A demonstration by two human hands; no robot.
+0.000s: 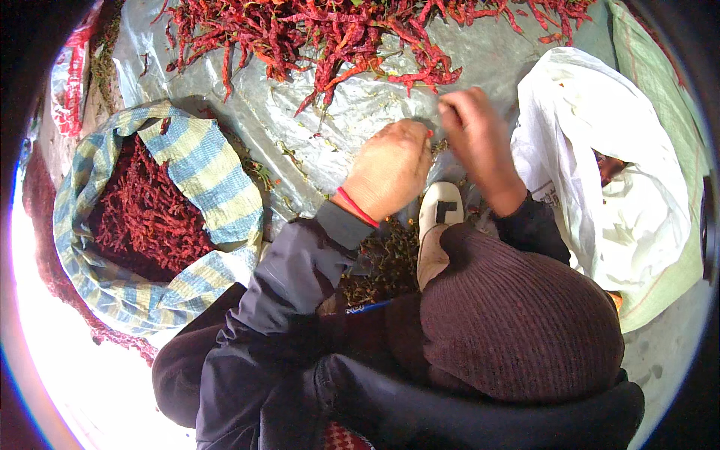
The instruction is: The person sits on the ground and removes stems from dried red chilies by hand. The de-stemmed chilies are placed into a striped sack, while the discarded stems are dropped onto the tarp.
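My left hand [394, 163], with a red band at its wrist, is curled over the plastic sheet below the heap of dried red chili peppers [337, 39]. A small red bit shows at its fingertips; the rest of what it holds is hidden by the fingers. Close to its right, my right hand [478, 140] is raised with bent fingers and slightly blurred; whether anything is between them cannot be told. Beneath my hands lie dry chili stems [388, 261], beside a white shoe [441, 208].
At the left stands a blue-and-yellow striped woven sack [216, 180] holding dried red chilies [149, 219]. At the right, a white bag [607, 101] with dark red contents lies against a pale green woven sack [664, 79]. A clear plastic sheet [281, 112] covers the ground.
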